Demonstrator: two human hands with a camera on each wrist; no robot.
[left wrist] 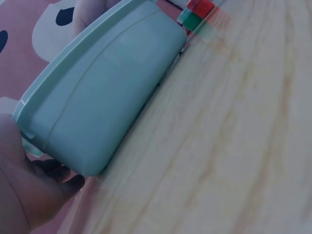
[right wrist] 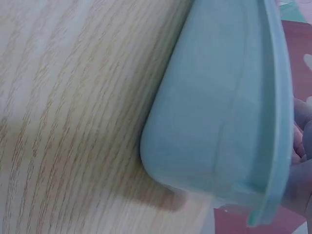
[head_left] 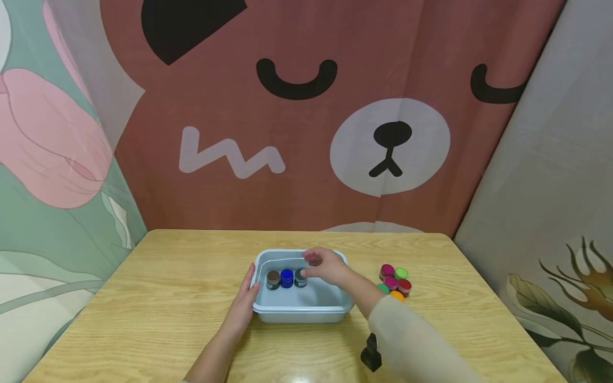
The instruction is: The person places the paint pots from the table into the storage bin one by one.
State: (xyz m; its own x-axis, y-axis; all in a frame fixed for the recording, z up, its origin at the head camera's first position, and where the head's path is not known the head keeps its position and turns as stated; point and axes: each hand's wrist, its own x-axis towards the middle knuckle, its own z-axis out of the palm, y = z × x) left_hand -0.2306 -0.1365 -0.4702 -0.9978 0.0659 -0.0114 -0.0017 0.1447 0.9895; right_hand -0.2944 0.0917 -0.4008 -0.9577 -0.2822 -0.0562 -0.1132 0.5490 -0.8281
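Note:
A light blue plastic basin (head_left: 301, 317) stands on the wooden table. My left hand (head_left: 242, 304) holds its left end, thumb at the rim; in the left wrist view, fingers curl at the basin's corner. Inside are three small jars in a row: a brown jar (head_left: 273, 280), a blue jar (head_left: 287, 278) and a dark teal jar (head_left: 300, 281). Over the basin, my right hand (head_left: 328, 266) has its thumb tip at the teal jar's lid, its other fingers apart from the thumb. Whether the thumb touches the lid I cannot tell. Basin walls hide the jars in both wrist views.
Right of the basin, several small jars cluster: magenta (head_left: 387, 271), lime (head_left: 401, 273), red (head_left: 404, 286), green and orange (head_left: 397, 295), partly behind the right forearm. A small black object (head_left: 371, 355) appears beside the right sleeve. A bear-patterned curtain (head_left: 306, 202) hangs behind the table.

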